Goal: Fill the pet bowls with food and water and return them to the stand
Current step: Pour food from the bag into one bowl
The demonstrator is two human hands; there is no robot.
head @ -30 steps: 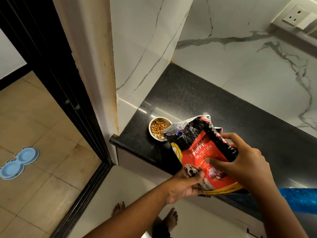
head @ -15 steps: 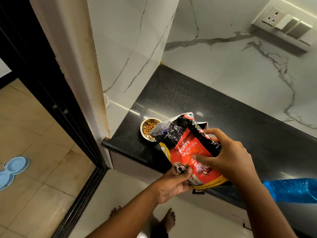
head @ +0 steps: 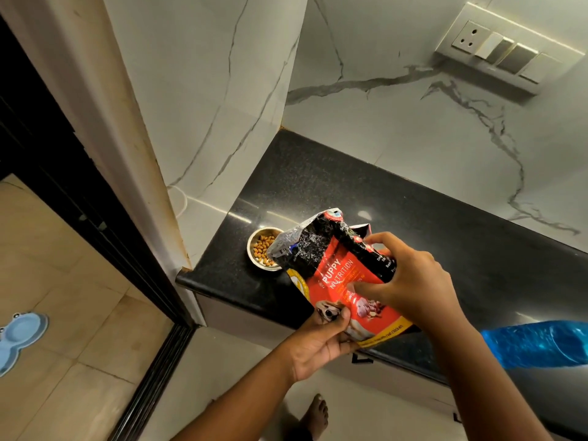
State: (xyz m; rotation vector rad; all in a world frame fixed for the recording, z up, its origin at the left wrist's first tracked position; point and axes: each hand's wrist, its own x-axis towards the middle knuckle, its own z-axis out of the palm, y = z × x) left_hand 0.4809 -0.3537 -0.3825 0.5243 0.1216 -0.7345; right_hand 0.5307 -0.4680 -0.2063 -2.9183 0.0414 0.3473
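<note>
Change since earlier: both hands and the bag sit slightly lower and further right in view; the bowl holds about the same heap of kibble.
Left hand [head: 318,342]: grip clenched on the bottom corner of the food bag [head: 342,281], thumb across the printed dog.
Right hand [head: 410,281]: grip grasping the bag's upper side, fingers pressed into the red front.
Food bag: red and black, tilted, its crumpled open mouth pointing left over the bowl's rim (print reads "PUPPY NUTRITION").
Bowl [head: 256,261]: small steel one, on the black worktop [head: 318,186] near its left corner, brown kibble inside.
Stand [head: 19,335]: blue, two round hollows, on the tiled floor [head: 79,313] beyond the dark door frame, well apart from the bowl.
Blue bottle [head: 541,343]: lying at the right edge.
Wall: marbled white, switch plate [head: 506,46] upper right.
</note>
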